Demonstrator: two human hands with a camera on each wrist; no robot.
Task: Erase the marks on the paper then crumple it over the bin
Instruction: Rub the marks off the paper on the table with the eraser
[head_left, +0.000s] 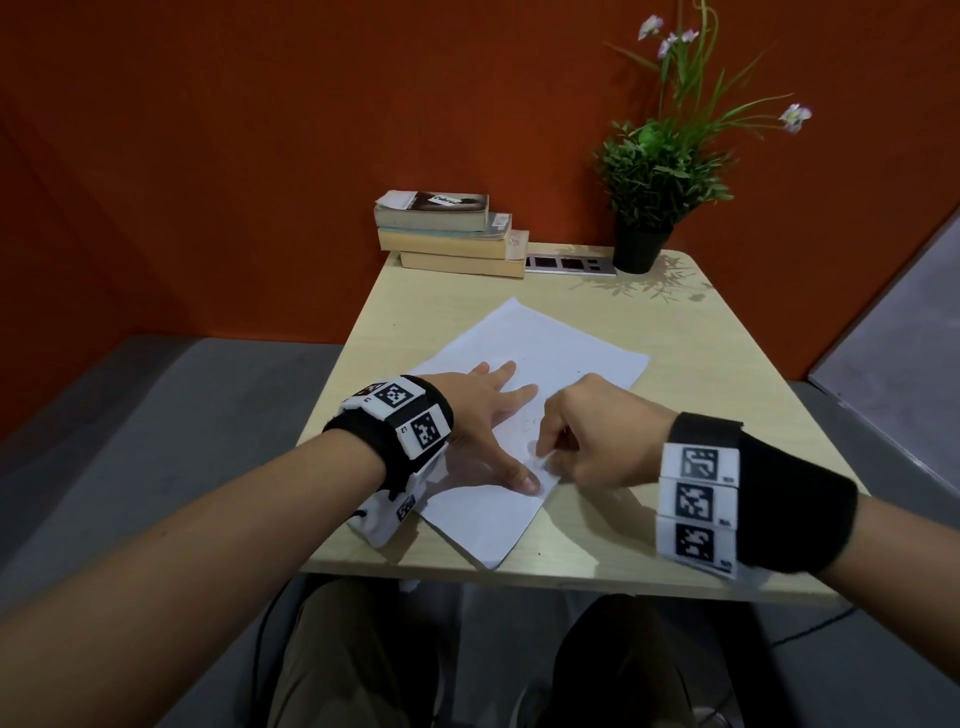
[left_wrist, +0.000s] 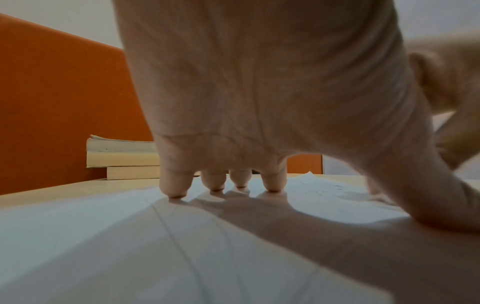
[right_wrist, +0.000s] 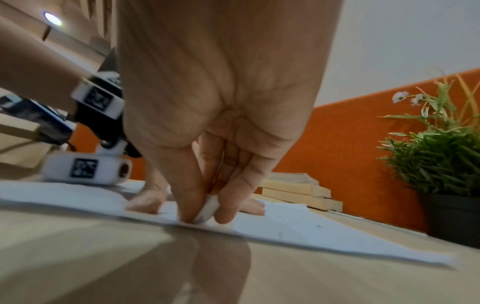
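A white sheet of paper (head_left: 550, 353) lies slanted on the light wooden table (head_left: 717, 395), with faint pencil marks (head_left: 527, 421) near its middle. My left hand (head_left: 493, 415) lies flat on the sheet, fingers spread and straight, thumb tip pressing near the right edge; its fingertips (left_wrist: 176, 189) touch the paper (left_wrist: 130, 236). My right hand (head_left: 582, 441) pinches a small white eraser (right_wrist: 209, 207) between thumb and fingers, its end down on the paper (right_wrist: 298, 224) close to the left thumb. No bin is in view.
Three stacked books (head_left: 452, 234) sit at the table's far edge against the orange wall. A potted green plant (head_left: 654, 192) stands at the far right corner, beside a grey socket strip (head_left: 569, 264). My knees are under the near table edge.
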